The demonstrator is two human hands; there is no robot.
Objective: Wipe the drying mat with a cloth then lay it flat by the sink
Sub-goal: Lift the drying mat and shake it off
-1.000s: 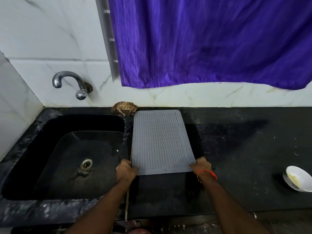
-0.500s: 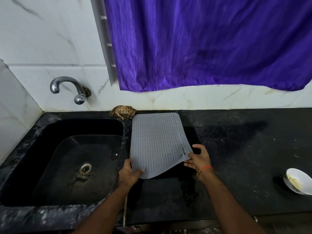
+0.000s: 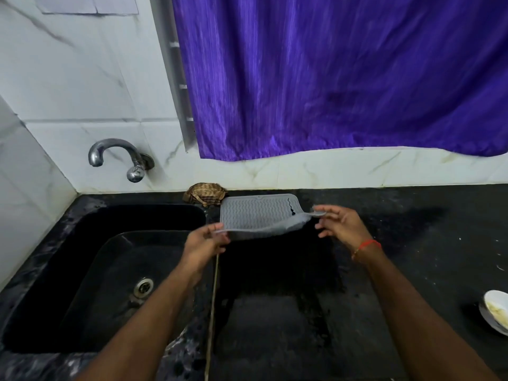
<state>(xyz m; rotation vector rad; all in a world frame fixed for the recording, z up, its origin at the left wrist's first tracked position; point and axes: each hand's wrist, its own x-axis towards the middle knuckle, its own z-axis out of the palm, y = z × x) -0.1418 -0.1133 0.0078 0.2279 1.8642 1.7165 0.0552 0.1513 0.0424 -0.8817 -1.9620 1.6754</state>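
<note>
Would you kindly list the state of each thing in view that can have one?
drying mat: near edge lifted off the counter, far edge down, sagging between the hands
left hand: pinches the mat's near left corner
right hand: pinches the mat's near right corner
tap: no water running
sink: no water standing in it
cloth: bunched against the wall
bowl: upright, yellowish residue inside
curtain: hanging down

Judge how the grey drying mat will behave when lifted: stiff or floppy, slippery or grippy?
Probably floppy: the drying mat sags between the left hand and right hand. Likely light, since fingertip pinches hold it. Its ribbed surface suggests fair grip.
</note>
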